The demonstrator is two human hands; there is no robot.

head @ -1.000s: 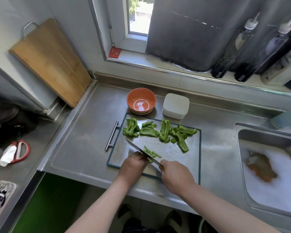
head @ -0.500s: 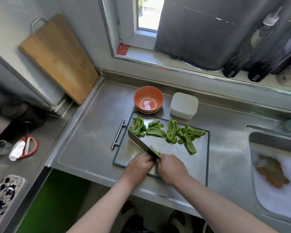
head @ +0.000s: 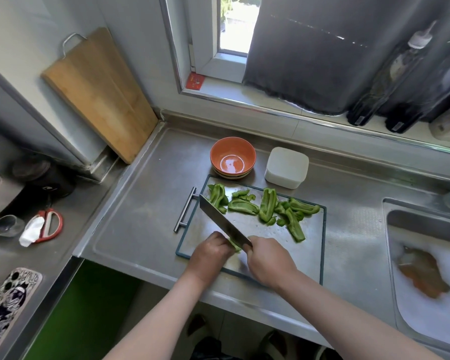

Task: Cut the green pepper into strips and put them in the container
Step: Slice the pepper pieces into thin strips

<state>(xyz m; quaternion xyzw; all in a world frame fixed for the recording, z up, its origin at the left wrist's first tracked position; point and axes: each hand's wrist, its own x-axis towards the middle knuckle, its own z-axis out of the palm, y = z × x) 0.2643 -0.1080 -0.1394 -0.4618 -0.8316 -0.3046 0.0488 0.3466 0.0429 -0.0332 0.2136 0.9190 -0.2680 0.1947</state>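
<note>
Green pepper [head: 266, 207]: in rough lengthwise pieces along the far half of the steel cutting board [head: 309, 255], plus one near piece [head: 235, 245] at the front, under the blade. No strips visible at the white container [head: 287, 167], set behind the board, just right of the orange bowl [head: 233, 157].

Left hand [head: 211, 253]: curled knuckles-up over the near piece, pinning it to the board.
Knife [head: 222, 222]: slanting away to the left, tip close to the leftmost pepper piece, heel down on the pinned piece, hard against the left knuckles.
Right hand [head: 268, 261]: wrapped tight round the handle.

Hazards, as judged:
- Cut to a left finger, from a fingertip creeping out past the knuckle line with the blade this close.
- Skid of the pinned piece, from glossy skin on wet-looking steel, giving uneven strips.
- Far pieces nudged off the board's left corner by the blade tip.

Not readable:
- Left fingertips, tucked under the hand.
- Knife handle, buried in the right fist.
- Most of the pinned piece.
- Container lidded or open: impossible to tell.
- Orange-brown object [head: 424, 271] in the foamy sink [head: 424, 220] at far right, too blurred to name.
</note>
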